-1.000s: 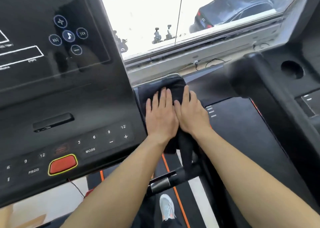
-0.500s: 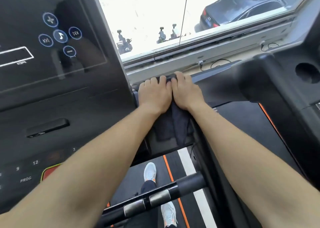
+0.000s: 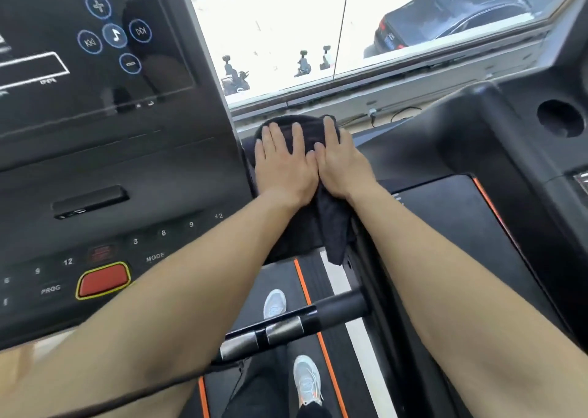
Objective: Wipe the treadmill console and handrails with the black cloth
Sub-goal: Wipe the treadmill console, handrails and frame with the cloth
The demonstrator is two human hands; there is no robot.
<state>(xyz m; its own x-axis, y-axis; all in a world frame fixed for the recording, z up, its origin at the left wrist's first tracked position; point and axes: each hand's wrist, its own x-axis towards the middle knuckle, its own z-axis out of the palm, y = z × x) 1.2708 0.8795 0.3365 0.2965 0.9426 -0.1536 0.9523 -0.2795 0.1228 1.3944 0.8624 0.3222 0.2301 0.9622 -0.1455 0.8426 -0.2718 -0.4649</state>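
Observation:
The black cloth [image 3: 331,223] lies over the black side arm just right of the treadmill console [image 3: 111,163], and one end hangs down toward the belt. My left hand [image 3: 283,163] presses flat on the cloth with its fingers spread. My right hand [image 3: 340,160] lies beside it, touching it, and curves over the cloth's right edge. A fold of cloth shows beyond my fingertips at the window end. The front handrail bar [image 3: 286,325] with metal sensor plates crosses below my forearms.
The console carries a dark touch screen [image 3: 95,42], number keys and a red stop button [image 3: 103,279]. A second treadmill [image 3: 477,150] with a cup holder [image 3: 560,118] stands close on the right. A window sill [image 3: 381,93] runs just ahead. My grey shoes [image 3: 275,303] stand on the belt.
Both hands slid the cloth forward along the side arm toward the window. Since half a second ago they have eased back slightly, and my left fingers have spread.

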